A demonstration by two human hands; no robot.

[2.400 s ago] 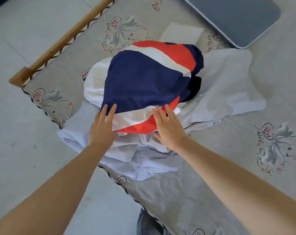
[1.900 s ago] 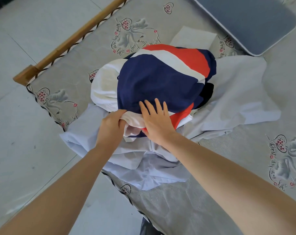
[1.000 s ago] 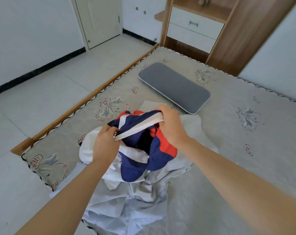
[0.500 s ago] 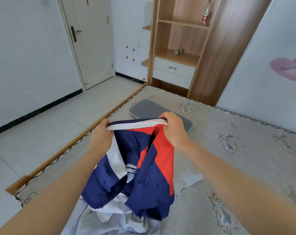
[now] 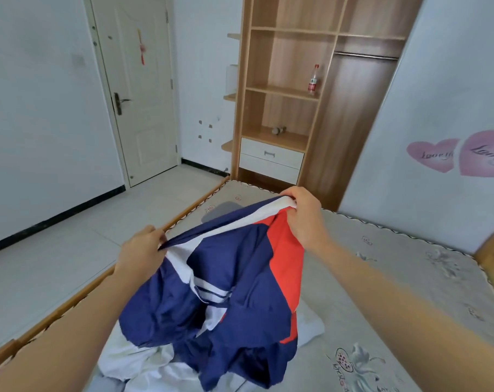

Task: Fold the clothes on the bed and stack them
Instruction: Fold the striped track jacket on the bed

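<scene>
Since half a second ago I have raised the jacket [image 5: 234,278] higher. Door [image 5: 138,89] left, wooden shelving [image 5: 282,89] centre, grey mattress [image 5: 395,278] below. My left hand [image 5: 142,254] and right hand [image 5: 306,216] each pinch its top edge; it hangs between them above the white clothes [image 5: 144,366].

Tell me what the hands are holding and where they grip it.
Both grip the navy, white and red garment by its top edge: left hand and right hand at opposite ends.
</scene>
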